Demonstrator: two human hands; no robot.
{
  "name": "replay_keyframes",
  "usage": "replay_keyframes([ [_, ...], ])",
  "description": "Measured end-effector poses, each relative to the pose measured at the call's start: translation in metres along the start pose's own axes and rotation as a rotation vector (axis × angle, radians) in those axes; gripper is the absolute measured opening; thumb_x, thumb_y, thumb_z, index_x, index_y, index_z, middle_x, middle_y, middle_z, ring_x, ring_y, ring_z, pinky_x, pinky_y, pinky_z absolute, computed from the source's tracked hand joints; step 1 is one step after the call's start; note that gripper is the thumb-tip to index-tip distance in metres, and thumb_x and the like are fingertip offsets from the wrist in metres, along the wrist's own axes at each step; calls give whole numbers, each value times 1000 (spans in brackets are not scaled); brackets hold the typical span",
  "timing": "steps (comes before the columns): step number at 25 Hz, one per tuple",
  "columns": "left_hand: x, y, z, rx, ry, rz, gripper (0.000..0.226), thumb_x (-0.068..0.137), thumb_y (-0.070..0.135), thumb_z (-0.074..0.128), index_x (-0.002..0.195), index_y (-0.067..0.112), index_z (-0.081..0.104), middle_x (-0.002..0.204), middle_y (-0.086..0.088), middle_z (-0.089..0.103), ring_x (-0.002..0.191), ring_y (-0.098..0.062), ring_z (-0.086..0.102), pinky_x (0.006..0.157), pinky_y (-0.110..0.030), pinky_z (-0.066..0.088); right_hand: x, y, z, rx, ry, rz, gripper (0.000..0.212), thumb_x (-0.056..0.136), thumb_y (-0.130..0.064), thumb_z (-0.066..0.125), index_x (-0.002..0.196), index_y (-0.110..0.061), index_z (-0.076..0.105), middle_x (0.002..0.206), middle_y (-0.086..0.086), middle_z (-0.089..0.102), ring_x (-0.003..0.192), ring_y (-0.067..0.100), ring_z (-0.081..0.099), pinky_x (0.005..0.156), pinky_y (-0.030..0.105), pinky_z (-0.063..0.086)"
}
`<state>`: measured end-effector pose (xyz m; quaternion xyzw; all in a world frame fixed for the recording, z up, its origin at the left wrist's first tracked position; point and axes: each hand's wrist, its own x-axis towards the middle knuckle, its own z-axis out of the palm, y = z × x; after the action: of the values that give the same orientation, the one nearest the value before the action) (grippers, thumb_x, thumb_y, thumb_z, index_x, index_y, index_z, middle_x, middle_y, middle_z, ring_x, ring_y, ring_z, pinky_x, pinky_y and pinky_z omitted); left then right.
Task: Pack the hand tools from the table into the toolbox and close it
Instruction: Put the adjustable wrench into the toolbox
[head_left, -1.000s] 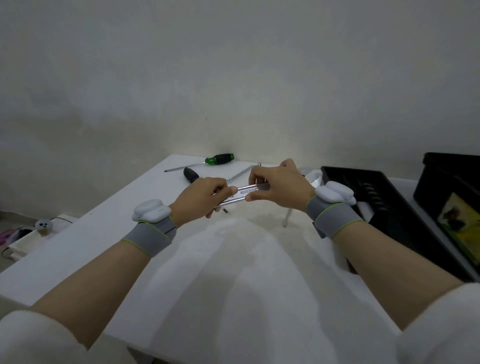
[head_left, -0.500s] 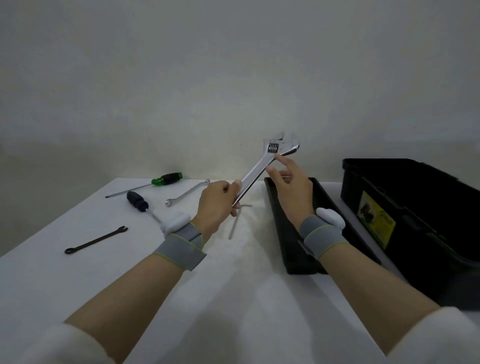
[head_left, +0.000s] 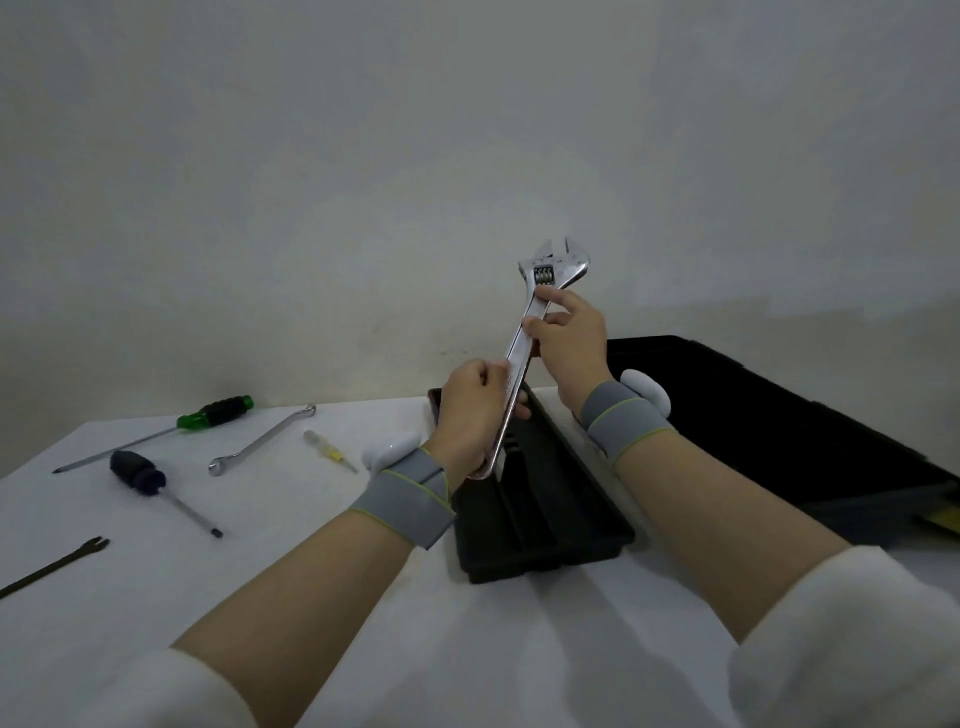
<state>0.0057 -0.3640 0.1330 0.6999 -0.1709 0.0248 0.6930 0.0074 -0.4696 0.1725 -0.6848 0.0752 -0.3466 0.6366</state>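
2 hands grip adjustable wrench (head_left: 524, 358): left hand (head_left: 475, 410) low, right hand (head_left: 569, 343) near head.

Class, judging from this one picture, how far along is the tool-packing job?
Done: nothing visibly packed; the tray looks bare. In hand: both hands, left and right, hold the adjustable wrench above it. Left: two screwdrivers, silver spanner, yellow tool, black spanner, then closing the toolbox.

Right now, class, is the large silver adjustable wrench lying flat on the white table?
No: the large silver adjustable wrench is held tilted in the air by both the left hand and right hand.
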Motion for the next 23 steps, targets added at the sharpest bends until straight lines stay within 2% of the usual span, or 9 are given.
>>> replay_keyframes([
  [3,10,13,28,-34,-58,26,25,97,22,44,81,6,55,63,-6,64,42,-8,61,58,-27,51,16,-12,-29,11,34,-38,36,81,4,59,116,-7,61,76,15,61,66,25,58,56,29,53],
  [7,17,22,60,-51,-118,55,25,96,22,45,79,7,54,66,-7,65,43,-10,62,59,-28,52,30,-18,-62,24,55,-62,35,81,5,59,114,-8,61,68,8,61,62,22,59,66,35,55],
  [10,18,25,79,-87,-160,56,25,96,22,46,79,6,54,66,-7,65,43,-10,63,65,-34,53,38,-19,-83,29,67,-70,34,81,5,59,113,-7,61,66,8,61,61,22,58,61,31,54],
  [14,15,26,103,-107,-245,34,25,96,22,47,89,1,58,69,-6,66,47,-8,64,57,-24,54,44,-14,-111,25,104,-58,33,82,5,59,113,-6,61,66,8,61,59,21,58,60,29,53],
  [17,13,25,114,-82,-322,38,24,94,25,51,83,7,63,72,-5,70,58,-12,67,58,-21,54,48,-7,-128,2,149,-29,32,82,4,59,113,-6,61,69,9,60,64,23,58,68,35,53],
  [20,17,19,123,45,-378,91,37,94,34,50,88,1,66,81,-18,71,74,-20,64,73,-33,50,54,1,-144,-17,177,4,32,82,4,59,112,-6,62,70,9,58,68,25,57,78,41,52],
  [21,19,15,126,106,-386,111,43,95,37,47,91,-2,65,85,-23,67,78,-24,60,75,-35,46,56,4,-149,-25,176,7,32,82,4,59,113,-6,62,69,9,58,68,25,57,79,40,52],
  [23,25,6,130,174,-394,131,46,96,41,41,96,2,65,91,-17,67,88,-25,60,78,-32,40,61,10,-160,-52,170,7,33,82,4,59,114,-5,61,67,8,57,65,23,56,73,36,52],
])
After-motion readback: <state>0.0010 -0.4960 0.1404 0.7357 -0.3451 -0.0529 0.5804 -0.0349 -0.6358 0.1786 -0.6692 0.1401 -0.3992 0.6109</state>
